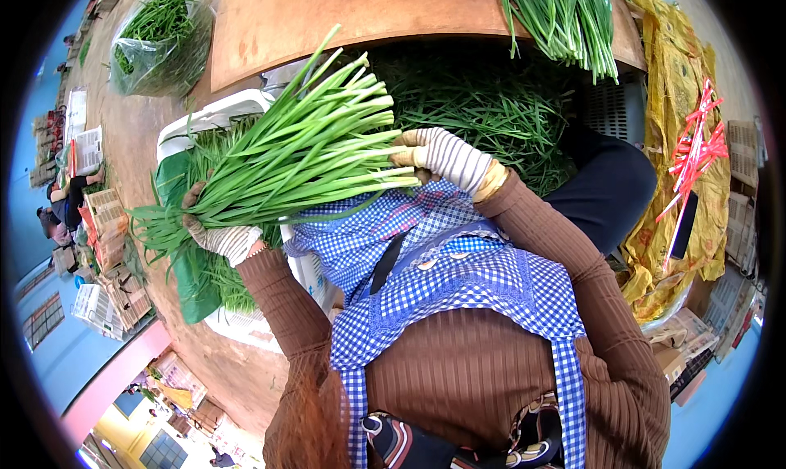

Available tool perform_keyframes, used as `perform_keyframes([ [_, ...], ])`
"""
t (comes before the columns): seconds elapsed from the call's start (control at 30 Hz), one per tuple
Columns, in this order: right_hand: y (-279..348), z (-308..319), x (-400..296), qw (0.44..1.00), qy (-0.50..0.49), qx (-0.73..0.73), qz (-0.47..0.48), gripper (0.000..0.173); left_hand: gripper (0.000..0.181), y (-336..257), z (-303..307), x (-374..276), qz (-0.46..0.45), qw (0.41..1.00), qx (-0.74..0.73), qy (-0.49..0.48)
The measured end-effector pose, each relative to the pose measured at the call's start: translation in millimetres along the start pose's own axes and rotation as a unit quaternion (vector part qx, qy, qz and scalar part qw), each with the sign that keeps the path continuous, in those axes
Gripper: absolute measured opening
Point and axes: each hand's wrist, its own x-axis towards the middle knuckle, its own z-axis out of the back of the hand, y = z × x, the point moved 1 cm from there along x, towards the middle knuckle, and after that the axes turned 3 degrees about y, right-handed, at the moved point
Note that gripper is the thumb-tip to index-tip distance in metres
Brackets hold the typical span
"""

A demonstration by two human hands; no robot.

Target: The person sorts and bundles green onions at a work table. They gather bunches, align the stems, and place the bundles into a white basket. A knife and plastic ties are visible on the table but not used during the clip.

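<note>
A loose bunch of long green leaves, probably garlic chives [307, 143], lies across the view with its pale cut ends fanned to the right. My left hand [215, 223], in a striped knit glove, grips the bunch near its leafy tips. At the pale ends, my right hand [439, 155], gloved alike, has its fingers closed on some stalks; part of those fingers is hidden. Beneath the bunch stands a white plastic crate [212, 116] with more greens and a green sheet. Another bundle of chives [568, 26] rests on the wooden board [368, 8], its pale ends over the edge.
Loose dark green leaves [479, 112] lie below the board, beside my bent leg. A clear plastic bag of greens [163, 45] stands at upper left. Red and white ties [697, 143] and a dark flat object [684, 226] lie on yellow sheeting [666, 76] at right. People sit far left.
</note>
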Motion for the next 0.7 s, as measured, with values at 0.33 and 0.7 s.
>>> perform_keyframes([
  [0.33,1.6,49.4,-38.8,0.989,-0.109,0.095,0.01,0.019,0.022,18.4,2.6,-4.7,0.054,0.991,-0.119,0.021],
  [0.7,13.8,1.7,-4.2,0.989,0.004,-0.057,0.135,0.044,0.027,18.3,11.6,1.4,0.005,0.998,-0.057,0.002],
])
